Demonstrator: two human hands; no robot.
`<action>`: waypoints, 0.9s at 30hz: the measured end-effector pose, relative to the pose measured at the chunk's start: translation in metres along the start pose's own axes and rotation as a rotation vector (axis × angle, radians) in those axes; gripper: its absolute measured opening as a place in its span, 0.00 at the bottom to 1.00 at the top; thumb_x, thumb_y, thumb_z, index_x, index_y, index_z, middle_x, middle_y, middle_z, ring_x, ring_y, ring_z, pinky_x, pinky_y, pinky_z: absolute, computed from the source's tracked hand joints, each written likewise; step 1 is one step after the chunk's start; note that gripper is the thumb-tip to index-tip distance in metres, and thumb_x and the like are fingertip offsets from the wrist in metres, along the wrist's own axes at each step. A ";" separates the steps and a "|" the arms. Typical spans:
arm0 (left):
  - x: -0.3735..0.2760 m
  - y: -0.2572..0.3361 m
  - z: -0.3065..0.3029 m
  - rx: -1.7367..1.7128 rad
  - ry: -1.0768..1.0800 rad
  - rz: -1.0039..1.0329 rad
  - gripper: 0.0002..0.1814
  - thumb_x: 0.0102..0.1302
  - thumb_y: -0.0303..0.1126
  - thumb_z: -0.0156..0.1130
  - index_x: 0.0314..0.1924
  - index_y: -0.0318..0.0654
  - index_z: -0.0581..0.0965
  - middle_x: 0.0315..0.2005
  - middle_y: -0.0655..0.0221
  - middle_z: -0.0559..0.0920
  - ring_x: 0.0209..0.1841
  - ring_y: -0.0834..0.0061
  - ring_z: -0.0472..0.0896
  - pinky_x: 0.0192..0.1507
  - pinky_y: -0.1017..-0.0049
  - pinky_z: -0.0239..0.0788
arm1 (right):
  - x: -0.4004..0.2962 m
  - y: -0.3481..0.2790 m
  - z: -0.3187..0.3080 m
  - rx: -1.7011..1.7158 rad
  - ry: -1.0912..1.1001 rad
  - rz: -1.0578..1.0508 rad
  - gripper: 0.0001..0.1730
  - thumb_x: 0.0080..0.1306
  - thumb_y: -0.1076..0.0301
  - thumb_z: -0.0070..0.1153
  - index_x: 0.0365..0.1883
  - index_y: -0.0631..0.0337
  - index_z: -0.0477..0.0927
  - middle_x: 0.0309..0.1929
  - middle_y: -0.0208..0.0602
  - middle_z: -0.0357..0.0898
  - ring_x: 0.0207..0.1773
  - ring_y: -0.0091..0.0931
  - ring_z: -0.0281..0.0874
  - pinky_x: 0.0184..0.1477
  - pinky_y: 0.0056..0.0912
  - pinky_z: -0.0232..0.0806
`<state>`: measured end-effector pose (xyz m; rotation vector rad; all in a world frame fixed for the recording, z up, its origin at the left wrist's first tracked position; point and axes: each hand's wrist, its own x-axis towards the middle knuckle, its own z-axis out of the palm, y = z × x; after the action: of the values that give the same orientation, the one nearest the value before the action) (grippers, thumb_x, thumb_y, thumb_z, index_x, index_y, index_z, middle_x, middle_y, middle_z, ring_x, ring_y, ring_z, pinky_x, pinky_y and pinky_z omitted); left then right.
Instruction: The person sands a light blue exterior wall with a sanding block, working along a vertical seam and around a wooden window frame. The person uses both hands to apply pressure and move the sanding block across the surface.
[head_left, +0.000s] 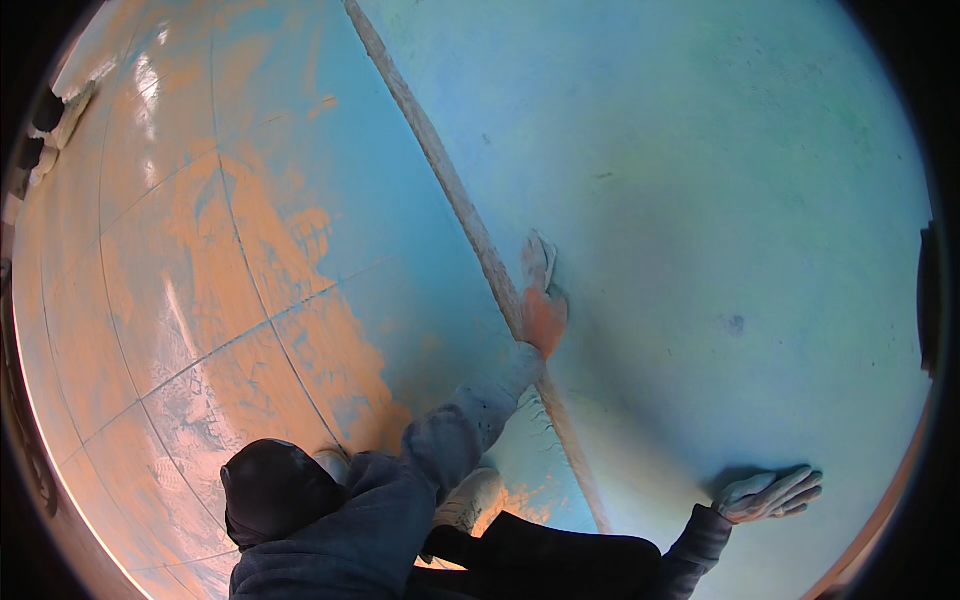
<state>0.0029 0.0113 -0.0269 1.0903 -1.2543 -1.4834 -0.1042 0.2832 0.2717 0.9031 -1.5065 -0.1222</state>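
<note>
My left hand (544, 321) reaches up across the middle, its grey sleeve passing over a long, rough, pale strip (457, 191). It appears to press a small pale, flat tool (538, 259) against the blue-green surface (675, 247); the tool's exact kind cannot be made out. At the lower right, my right hand (771, 495) lies against the same surface, whitish with dust or a coated glove. Its fingers are stretched out and hold nothing. Below the arms show my dark knees (281, 491) and a pale, stained boot (472, 501).
A tiled floor (300, 360) with dark joints and orange-lit smears spreads across the left. At the far left edge stand another person's pale shoes (71, 124). A dark object (928, 300) is cut off at the right rim.
</note>
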 end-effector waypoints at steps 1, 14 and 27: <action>0.011 -0.010 -0.004 0.003 0.048 0.020 0.40 0.52 0.17 0.52 0.70 0.27 0.61 0.64 0.41 0.68 0.63 0.44 0.68 0.63 0.64 0.62 | 0.000 0.000 -0.001 0.006 0.002 -0.009 0.34 0.78 0.49 0.26 0.73 0.62 0.62 0.76 0.45 0.56 0.80 0.43 0.45 0.78 0.51 0.31; 0.033 -0.017 -0.019 0.051 0.080 -0.184 0.36 0.54 0.18 0.52 0.67 0.25 0.63 0.59 0.41 0.72 0.57 0.46 0.74 0.59 0.60 0.63 | 0.000 -0.003 -0.004 0.029 -0.004 0.022 0.33 0.78 0.50 0.28 0.73 0.60 0.62 0.77 0.43 0.56 0.80 0.43 0.45 0.77 0.53 0.30; 0.046 -0.077 -0.007 -0.191 0.206 -0.387 0.24 0.55 0.22 0.58 0.53 0.21 0.73 0.33 0.41 0.80 0.35 0.48 0.81 0.37 0.56 0.69 | 0.005 -0.006 -0.002 0.022 -0.003 0.020 0.32 0.78 0.51 0.30 0.74 0.59 0.60 0.78 0.40 0.54 0.81 0.42 0.43 0.77 0.54 0.30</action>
<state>-0.0072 -0.0271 -0.1070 1.3680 -0.7693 -1.6844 -0.0990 0.2774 0.2726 0.9057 -1.5221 -0.0929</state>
